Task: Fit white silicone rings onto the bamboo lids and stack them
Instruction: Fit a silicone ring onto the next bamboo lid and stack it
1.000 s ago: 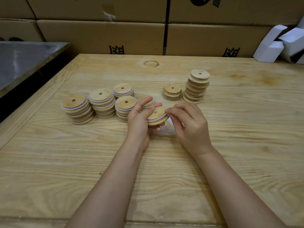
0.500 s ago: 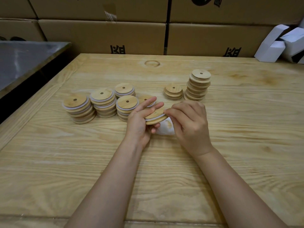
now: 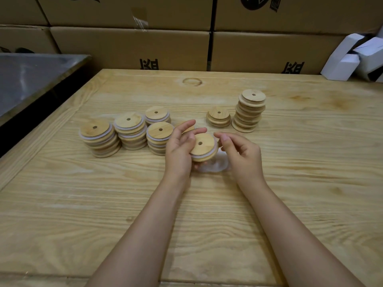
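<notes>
My left hand (image 3: 179,147) holds a round bamboo lid (image 3: 203,146) with a centre hole and a white silicone ring around its edge, a little above the table. My right hand (image 3: 240,154) is just right of the lid, fingers loosely curled and apart from it, holding nothing I can see. Below the lid lie loose translucent white rings (image 3: 215,165) on the wood. Several stacks of ringed lids (image 3: 129,130) stand to the left. Two stacks of bare lids (image 3: 249,111) stand at the right rear, the shorter one (image 3: 219,117) to its left.
The wooden table (image 3: 207,214) has a raised rim. Cardboard boxes (image 3: 132,48) line the back. White small cartons (image 3: 352,56) lie at the far right corner. A metal surface (image 3: 31,75) sits beyond the left edge.
My right hand has come off the lid and drawn slightly right. The lid now lies flatter in my left hand, top face and hole showing.
</notes>
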The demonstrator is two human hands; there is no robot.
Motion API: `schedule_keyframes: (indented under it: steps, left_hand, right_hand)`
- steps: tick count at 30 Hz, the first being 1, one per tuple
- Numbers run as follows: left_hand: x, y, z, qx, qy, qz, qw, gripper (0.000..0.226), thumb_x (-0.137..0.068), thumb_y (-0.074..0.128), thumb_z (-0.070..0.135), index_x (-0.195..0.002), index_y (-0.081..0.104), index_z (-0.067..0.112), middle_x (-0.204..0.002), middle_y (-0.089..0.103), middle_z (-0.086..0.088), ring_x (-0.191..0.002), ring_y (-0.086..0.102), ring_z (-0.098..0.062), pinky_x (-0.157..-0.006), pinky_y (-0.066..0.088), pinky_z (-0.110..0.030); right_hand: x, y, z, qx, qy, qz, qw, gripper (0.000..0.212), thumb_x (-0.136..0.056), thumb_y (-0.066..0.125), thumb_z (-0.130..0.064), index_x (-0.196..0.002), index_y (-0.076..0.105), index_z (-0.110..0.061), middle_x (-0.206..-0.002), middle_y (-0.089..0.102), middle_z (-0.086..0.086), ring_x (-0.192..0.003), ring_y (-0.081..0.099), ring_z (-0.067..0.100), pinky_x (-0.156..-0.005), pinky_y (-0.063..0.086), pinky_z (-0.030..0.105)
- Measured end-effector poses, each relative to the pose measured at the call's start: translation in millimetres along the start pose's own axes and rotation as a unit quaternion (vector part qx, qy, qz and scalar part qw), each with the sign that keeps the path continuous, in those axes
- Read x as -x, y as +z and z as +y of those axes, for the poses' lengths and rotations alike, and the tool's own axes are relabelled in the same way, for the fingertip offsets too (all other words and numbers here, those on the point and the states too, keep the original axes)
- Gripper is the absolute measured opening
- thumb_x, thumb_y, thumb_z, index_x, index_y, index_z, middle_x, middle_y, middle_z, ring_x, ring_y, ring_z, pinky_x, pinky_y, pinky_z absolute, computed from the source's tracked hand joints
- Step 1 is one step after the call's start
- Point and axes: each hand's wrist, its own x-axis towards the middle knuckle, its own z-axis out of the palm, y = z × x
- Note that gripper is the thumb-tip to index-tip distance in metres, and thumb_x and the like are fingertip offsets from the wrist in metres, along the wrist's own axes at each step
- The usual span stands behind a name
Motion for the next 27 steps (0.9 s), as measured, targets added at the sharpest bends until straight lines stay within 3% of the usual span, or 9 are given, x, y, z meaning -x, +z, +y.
schedule_keyframes:
  steps: [2,5,9,14,17,20,22,25,27]
  left_hand:
    - [-0.4,1.2,-3.7,-0.036,0.045,0.003,0.998,0.026,-0.096,0.038,-0.003,-0.116,0.050,0.010,-0.100,0.065,-0.008,-0.082,0.060,-0.024,-0.055,0.050,-0.022]
    - [-0.5,1.8,-8.2,-0.100,0.100,0.002,0.990,0.026,-0.098,0.034,-0.003,-0.116,0.047,0.011,-0.104,0.060,-0.010,-0.092,0.056,-0.020,-0.080,0.046,-0.031]
    - [-0.7,2.0,-13.1,-0.153,0.138,-0.007,0.979,0.028,-0.099,0.032,-0.003,-0.120,0.044,0.010,-0.108,0.057,-0.008,-0.095,0.055,0.001,-0.084,0.040,-0.013]
    - [-2.0,1.1,-16.4,-0.178,0.146,-0.006,0.973,0.027,-0.097,0.036,0.008,-0.121,0.045,0.014,-0.111,0.060,-0.007,-0.106,0.055,-0.014,-0.100,0.041,-0.033]
    - [-2.5,-0.7,-16.9,-0.234,0.154,0.081,0.957,0.023,-0.092,0.040,0.020,-0.111,0.053,0.019,-0.102,0.066,-0.006,-0.098,0.062,-0.024,-0.092,0.048,-0.045]
    - [-1.7,-3.9,-14.8,-0.256,0.170,0.191,0.932,0.019,-0.086,0.043,0.015,-0.085,0.057,0.026,-0.070,0.066,0.010,-0.068,0.065,-0.022,-0.070,0.053,-0.040]
    - [1.6,-2.4,-12.5,-0.275,0.191,0.203,0.920,0.020,-0.079,0.043,0.014,-0.075,0.058,0.028,-0.057,0.061,0.010,-0.055,0.059,-0.014,-0.059,0.048,-0.031]
    - [5.0,0.2,-11.1,-0.293,0.201,0.184,0.916,0.019,-0.075,0.043,0.013,-0.072,0.062,0.014,-0.053,0.056,0.005,-0.049,0.051,-0.019,-0.055,0.042,-0.034]
    - [5.2,-0.5,-11.6,-0.291,0.194,0.182,0.919,0.019,-0.075,0.043,0.012,-0.070,0.061,0.012,-0.050,0.052,0.006,-0.048,0.048,-0.017,-0.053,0.040,-0.033]
  right_hand:
    - [1.2,3.3,-0.5,-0.038,0.024,-0.027,0.999,0.019,-0.092,0.057,-0.009,-0.097,0.069,-0.023,-0.092,0.069,-0.012,-0.083,0.062,-0.005,-0.075,0.046,0.013]
    - [3.4,6.5,0.0,-0.050,0.044,-0.036,0.997,0.021,-0.091,0.059,-0.009,-0.104,0.066,-0.024,-0.099,0.069,-0.008,-0.088,0.061,-0.005,-0.080,0.047,0.015]
    - [3.4,8.7,-1.8,-0.100,0.085,-0.029,0.991,0.025,-0.087,0.063,-0.007,-0.105,0.065,-0.025,-0.095,0.069,-0.008,-0.084,0.062,0.000,-0.078,0.048,0.016]
    - [4.4,13.6,-1.3,-0.098,0.083,0.006,0.992,0.030,-0.084,0.065,-0.001,-0.104,0.065,-0.023,-0.087,0.068,-0.009,-0.076,0.059,0.003,-0.073,0.048,0.014]
    - [-4.5,11.1,-0.6,-0.109,0.095,0.064,0.987,0.028,-0.086,0.063,0.000,-0.104,0.065,-0.022,-0.093,0.069,-0.007,-0.080,0.064,-0.003,-0.076,0.049,0.014]
    - [-13.1,12.0,3.6,-0.115,0.124,0.123,0.978,0.026,-0.087,0.063,-0.003,-0.107,0.067,-0.020,-0.093,0.070,-0.003,-0.084,0.065,0.000,-0.079,0.051,0.018]
    - [-20.0,18.2,6.6,-0.096,0.149,0.124,0.976,0.025,-0.087,0.063,-0.005,-0.109,0.068,-0.017,-0.097,0.071,-0.001,-0.088,0.066,0.004,-0.083,0.052,0.022]
    - [-41.6,33.0,9.9,-0.052,0.186,0.087,0.977,0.025,-0.088,0.063,-0.009,-0.112,0.068,-0.016,-0.103,0.071,0.002,-0.092,0.066,0.011,-0.087,0.053,0.032]
    - [-59.1,43.1,10.5,-0.036,0.221,0.074,0.972,0.025,-0.088,0.063,-0.011,-0.113,0.067,-0.016,-0.101,0.070,0.002,-0.081,0.066,0.012,-0.083,0.056,0.036]
